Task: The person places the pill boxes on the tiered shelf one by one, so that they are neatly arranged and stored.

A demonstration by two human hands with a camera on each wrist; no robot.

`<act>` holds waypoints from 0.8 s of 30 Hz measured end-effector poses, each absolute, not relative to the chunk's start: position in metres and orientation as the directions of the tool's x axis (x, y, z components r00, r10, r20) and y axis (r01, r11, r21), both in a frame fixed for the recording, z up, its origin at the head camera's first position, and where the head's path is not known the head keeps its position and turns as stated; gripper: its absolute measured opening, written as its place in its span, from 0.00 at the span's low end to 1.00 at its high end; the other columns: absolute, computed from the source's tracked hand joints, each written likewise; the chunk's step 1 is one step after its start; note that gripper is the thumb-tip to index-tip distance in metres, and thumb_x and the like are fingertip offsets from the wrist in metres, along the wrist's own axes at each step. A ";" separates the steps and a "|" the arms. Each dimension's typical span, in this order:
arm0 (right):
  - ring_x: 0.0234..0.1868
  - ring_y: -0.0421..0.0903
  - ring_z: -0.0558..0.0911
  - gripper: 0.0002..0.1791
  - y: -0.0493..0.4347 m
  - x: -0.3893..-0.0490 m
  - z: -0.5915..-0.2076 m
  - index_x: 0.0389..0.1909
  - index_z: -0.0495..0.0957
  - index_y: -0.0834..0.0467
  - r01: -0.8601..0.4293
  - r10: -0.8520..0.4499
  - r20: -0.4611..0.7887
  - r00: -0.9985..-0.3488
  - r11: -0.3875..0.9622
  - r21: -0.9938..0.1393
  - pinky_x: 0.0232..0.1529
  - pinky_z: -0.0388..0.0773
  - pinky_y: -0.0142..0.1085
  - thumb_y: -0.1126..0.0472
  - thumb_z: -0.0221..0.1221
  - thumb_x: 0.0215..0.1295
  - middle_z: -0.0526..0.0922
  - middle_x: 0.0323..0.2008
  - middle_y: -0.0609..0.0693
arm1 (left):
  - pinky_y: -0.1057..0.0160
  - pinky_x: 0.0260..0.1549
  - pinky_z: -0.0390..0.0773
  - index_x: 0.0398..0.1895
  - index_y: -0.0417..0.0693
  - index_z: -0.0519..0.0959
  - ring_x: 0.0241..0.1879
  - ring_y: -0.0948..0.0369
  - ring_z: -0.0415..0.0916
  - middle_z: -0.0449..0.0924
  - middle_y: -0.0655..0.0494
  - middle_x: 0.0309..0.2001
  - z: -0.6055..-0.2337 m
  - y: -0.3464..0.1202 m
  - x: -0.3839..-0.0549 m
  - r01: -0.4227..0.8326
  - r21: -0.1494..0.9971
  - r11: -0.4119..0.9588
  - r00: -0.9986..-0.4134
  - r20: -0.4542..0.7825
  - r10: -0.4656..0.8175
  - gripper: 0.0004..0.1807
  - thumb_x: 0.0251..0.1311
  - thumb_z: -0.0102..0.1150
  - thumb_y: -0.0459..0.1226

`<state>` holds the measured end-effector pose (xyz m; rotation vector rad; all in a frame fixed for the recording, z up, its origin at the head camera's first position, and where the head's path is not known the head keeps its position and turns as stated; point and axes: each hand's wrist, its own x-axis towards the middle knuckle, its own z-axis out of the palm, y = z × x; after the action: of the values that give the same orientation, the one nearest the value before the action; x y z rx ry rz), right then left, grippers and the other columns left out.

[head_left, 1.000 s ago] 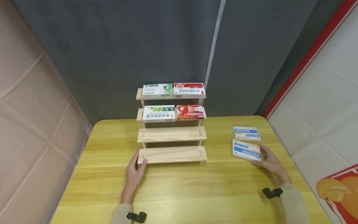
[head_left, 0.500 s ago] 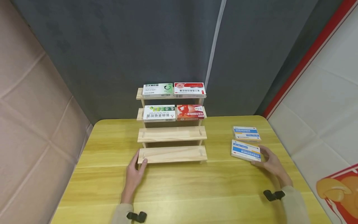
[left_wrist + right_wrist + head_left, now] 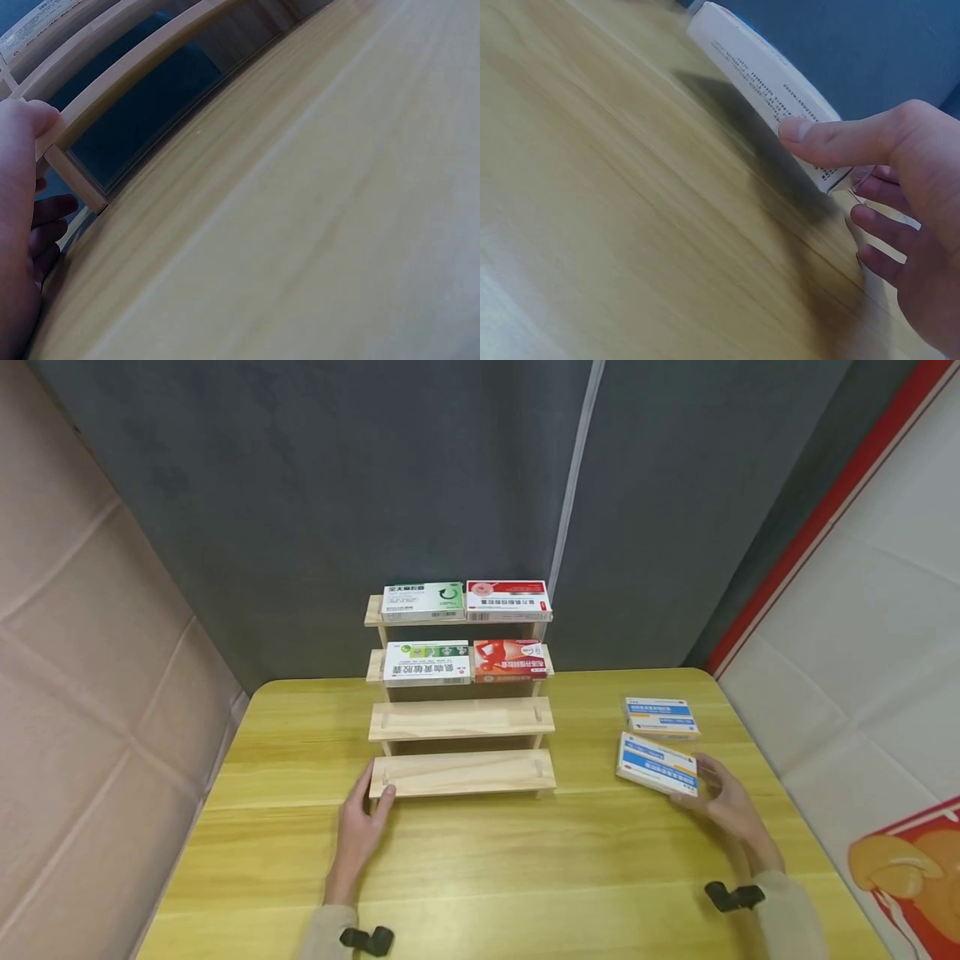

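Note:
My right hand (image 3: 729, 806) pinches a blue-and-white medicine box (image 3: 657, 765) by its right end. In the right wrist view the thumb presses the printed long side of that box (image 3: 761, 82), which hangs tilted with a shadow on the table beneath it. On the left, my left hand (image 3: 358, 828) grips the left end of the lowest step of a wooden tiered rack (image 3: 462, 774). Its thumb lies on the step's front edge, and the other fingers curl around the end, partly hidden in the head view. A second blue-and-white medicine box (image 3: 662, 718) lies flat just behind the held one.
The top step bears a green-and-white box (image 3: 423, 602) and a red-and-white box (image 3: 508, 601). One step down sit a white-green box (image 3: 427, 663) and a red box (image 3: 511, 661). Behind the wooden table (image 3: 480, 877) hangs a dark grey curtain (image 3: 337, 510).
The right hand has raised its medicine box slightly and shifted it a little left, away from the tabletop. The left hand stays in place on the rack.

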<state>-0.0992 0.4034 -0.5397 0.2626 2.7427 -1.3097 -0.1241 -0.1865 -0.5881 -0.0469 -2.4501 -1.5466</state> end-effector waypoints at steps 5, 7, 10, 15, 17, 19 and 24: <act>0.72 0.74 0.60 0.58 0.399 -0.096 -0.537 0.79 0.47 0.64 0.180 0.120 -0.135 -0.984 0.601 -0.779 0.69 0.59 0.72 0.50 0.73 0.59 0.57 0.74 0.75 | 0.40 0.76 0.58 0.77 0.42 0.61 0.75 0.40 0.60 0.63 0.39 0.75 -0.588 -0.186 -0.125 0.157 0.882 0.445 -0.967 0.228 -0.110 0.35 0.71 0.60 0.43; 0.72 0.74 0.60 0.57 0.398 -0.096 -0.535 0.79 0.47 0.64 0.176 0.118 -0.131 -0.984 0.594 -0.785 0.69 0.59 0.72 0.50 0.72 0.59 0.57 0.74 0.75 | 0.40 0.76 0.59 0.77 0.42 0.61 0.75 0.40 0.60 0.63 0.39 0.75 -0.588 -0.185 -0.125 0.154 0.881 0.448 -0.967 0.227 -0.113 0.35 0.71 0.60 0.43; 0.73 0.74 0.59 0.57 0.396 -0.095 -0.532 0.79 0.47 0.64 0.173 0.120 -0.126 -0.985 0.587 -0.791 0.70 0.59 0.72 0.50 0.72 0.59 0.56 0.75 0.74 | 0.40 0.76 0.58 0.77 0.42 0.61 0.75 0.40 0.59 0.62 0.39 0.75 -0.588 -0.185 -0.125 0.148 0.881 0.449 -0.969 0.220 -0.113 0.35 0.71 0.59 0.43; 0.73 0.75 0.59 0.57 0.391 -0.093 -0.527 0.79 0.48 0.64 0.155 0.115 -0.108 -0.988 0.584 -0.797 0.69 0.59 0.72 0.50 0.73 0.59 0.55 0.75 0.75 | 0.41 0.77 0.57 0.77 0.42 0.61 0.76 0.40 0.58 0.62 0.39 0.76 -0.587 -0.186 -0.124 0.141 0.885 0.444 -0.972 0.209 -0.109 0.36 0.71 0.59 0.43; 0.73 0.76 0.59 0.57 0.388 -0.092 -0.523 0.79 0.47 0.64 0.152 0.112 -0.107 -0.988 0.581 -0.799 0.69 0.59 0.72 0.50 0.72 0.60 0.55 0.75 0.75 | 0.41 0.77 0.57 0.77 0.42 0.60 0.76 0.40 0.58 0.61 0.40 0.76 -0.587 -0.186 -0.123 0.141 0.886 0.443 -0.973 0.207 -0.106 0.36 0.72 0.59 0.44; 0.72 0.76 0.59 0.57 0.385 -0.091 -0.520 0.80 0.47 0.63 0.157 0.111 -0.114 -0.987 0.577 -0.802 0.69 0.59 0.73 0.50 0.72 0.60 0.54 0.76 0.75 | 0.42 0.77 0.57 0.78 0.43 0.60 0.76 0.41 0.58 0.61 0.40 0.76 -0.587 -0.186 -0.123 0.140 0.886 0.443 -0.973 0.206 -0.106 0.36 0.72 0.59 0.44; 0.72 0.77 0.60 0.57 0.378 -0.089 -0.514 0.80 0.47 0.60 0.160 0.111 -0.117 -0.987 0.568 -0.808 0.66 0.60 0.75 0.49 0.72 0.60 0.55 0.76 0.73 | 0.42 0.77 0.58 0.77 0.42 0.60 0.76 0.40 0.59 0.62 0.39 0.76 -0.587 -0.185 -0.123 0.145 0.884 0.444 -0.971 0.213 -0.107 0.36 0.71 0.59 0.43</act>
<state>-0.0888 0.3778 -0.5139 0.2361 2.7341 -1.4169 -0.1233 -0.1854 -0.5865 -0.0330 -2.4583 -1.5406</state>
